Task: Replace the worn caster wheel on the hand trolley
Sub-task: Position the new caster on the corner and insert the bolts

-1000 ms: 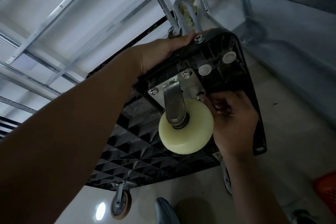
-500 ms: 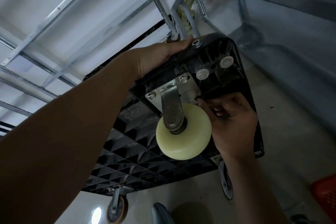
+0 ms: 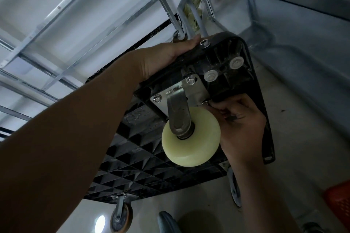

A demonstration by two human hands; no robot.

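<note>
**Fingers at the caster's mounting bolt**

The pale yellow caster wheel (image 3: 191, 138) sits in a grey metal fork (image 3: 179, 113) that hangs from a silver mounting plate (image 3: 191, 91), fixed to the underside of the black plastic trolley deck (image 3: 233, 58) near one rounded corner. The trolley is tipped up, so its ribbed underside faces the camera. Bolt heads show at the plate's corners; one at the upper edge (image 3: 190, 81) and one at the left (image 3: 157, 98) are plainly seen.

The right hand (image 3: 240, 125) is just beside the wheel, its fingers curled and the fingertips pinching the bolt (image 3: 205, 103) at the plate's right corner. The left hand (image 3: 166, 56) grips the deck's upper edge, fingers wrapped over the rim and hidden behind it, next to the base of the bent metal handle (image 3: 186, 15).

Two more wheels show lower down: a brown one (image 3: 121, 217) at the far left corner and a grey one (image 3: 234, 187) seen edge-on behind the right forearm. Metal shelving (image 3: 56, 30) fills the upper left, the pale floor (image 3: 303, 138) lies to the right, and an orange crate (image 3: 339, 202) sits at the right edge.
</note>
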